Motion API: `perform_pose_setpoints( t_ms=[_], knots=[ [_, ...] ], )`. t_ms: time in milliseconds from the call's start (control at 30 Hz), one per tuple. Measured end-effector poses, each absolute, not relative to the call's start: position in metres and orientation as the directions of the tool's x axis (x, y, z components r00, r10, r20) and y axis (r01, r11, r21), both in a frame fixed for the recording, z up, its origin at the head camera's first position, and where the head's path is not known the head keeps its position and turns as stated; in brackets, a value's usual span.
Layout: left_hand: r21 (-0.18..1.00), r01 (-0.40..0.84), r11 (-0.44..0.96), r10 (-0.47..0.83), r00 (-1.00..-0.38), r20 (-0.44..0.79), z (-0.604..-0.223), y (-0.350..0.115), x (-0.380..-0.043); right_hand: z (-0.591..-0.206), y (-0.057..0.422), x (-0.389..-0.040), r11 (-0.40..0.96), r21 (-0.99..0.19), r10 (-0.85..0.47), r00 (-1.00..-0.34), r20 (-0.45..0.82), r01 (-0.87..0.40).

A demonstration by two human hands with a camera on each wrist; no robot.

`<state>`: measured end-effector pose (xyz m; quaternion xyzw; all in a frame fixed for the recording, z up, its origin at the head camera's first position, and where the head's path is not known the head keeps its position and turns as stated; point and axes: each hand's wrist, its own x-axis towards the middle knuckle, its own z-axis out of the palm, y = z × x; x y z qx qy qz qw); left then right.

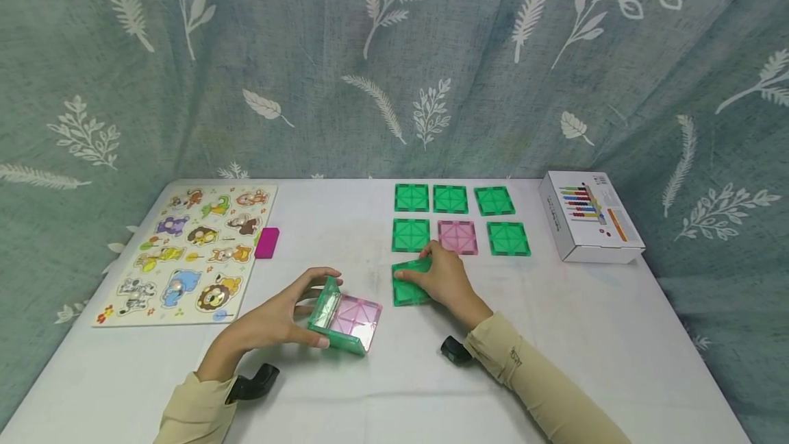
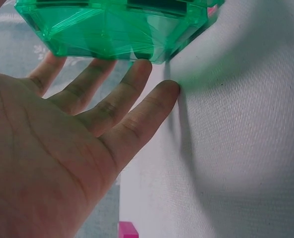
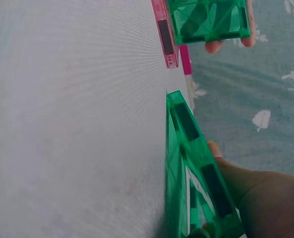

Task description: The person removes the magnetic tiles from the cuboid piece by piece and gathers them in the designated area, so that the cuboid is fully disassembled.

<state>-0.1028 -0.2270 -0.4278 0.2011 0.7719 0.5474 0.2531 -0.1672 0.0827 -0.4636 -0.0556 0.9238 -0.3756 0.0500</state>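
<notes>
My left hand (image 1: 274,315) holds two green magnetic tiles standing upright at the edges of a flat pink tile (image 1: 357,317). Its thumb lies against the front green tile (image 1: 346,342), and its fingers reach behind the left one (image 1: 324,305). In the left wrist view the fingertips (image 2: 141,68) meet the green plastic. To the right, my right hand (image 1: 448,281) grips another green square tile (image 1: 408,292) between thumb and fingers. The right wrist view shows this tile (image 3: 189,129) tilted, with one edge raised from the white table.
Behind the right hand lie several flat green tiles (image 1: 449,199) and one pink tile (image 1: 458,237) in two rows. An animal peg puzzle board (image 1: 203,252) lies at the left, beside a magenta block (image 1: 267,243). A white box (image 1: 590,216) stands at the back right.
</notes>
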Motion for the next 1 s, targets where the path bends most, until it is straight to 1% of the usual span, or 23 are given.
perform_pose_setpoints(
  t_ms=[133, 367, 533, 600, 833, 1000],
  knots=[
    [0.945, 0.033, 0.325, 0.586, -0.791, -0.174, -0.4287, -0.2277, -0.1027, -0.466, 0.0811, -0.1677, 0.742, -0.666, -0.147, -0.988, -0.047, -0.079],
    [0.947, 0.034, 0.321, 0.59, -0.789, -0.171, -0.4294, -0.2282, -0.1031, -0.4651, 0.0789, -0.167, 0.757, -0.646, -0.152, -0.988, -0.033, -0.095],
    [0.946, 0.057, 0.319, 0.598, -0.787, -0.154, -0.43, -0.2285, -0.1035, -0.4629, 0.078, -0.1659, 0.777, -0.619, -0.159, -0.987, -0.015, -0.115],
    [0.945, 0.068, 0.319, 0.606, -0.781, -0.148, -0.4306, -0.2293, -0.1034, -0.4626, 0.0779, -0.1655, 0.785, -0.606, -0.16, -0.987, -0.002, -0.126],
    [0.959, 0.04, 0.281, 0.65, -0.743, -0.159, -0.4328, -0.2329, -0.1031, -0.4641, 0.0783, -0.1646, 0.809, -0.566, -0.167, -0.985, 0.04, -0.16],
    [0.951, 0.043, 0.307, 0.644, -0.745, -0.174, -0.4323, -0.2332, -0.103, -0.4643, 0.0791, -0.164, 0.823, -0.539, -0.181, -0.982, 0.056, -0.182]
  ],
)
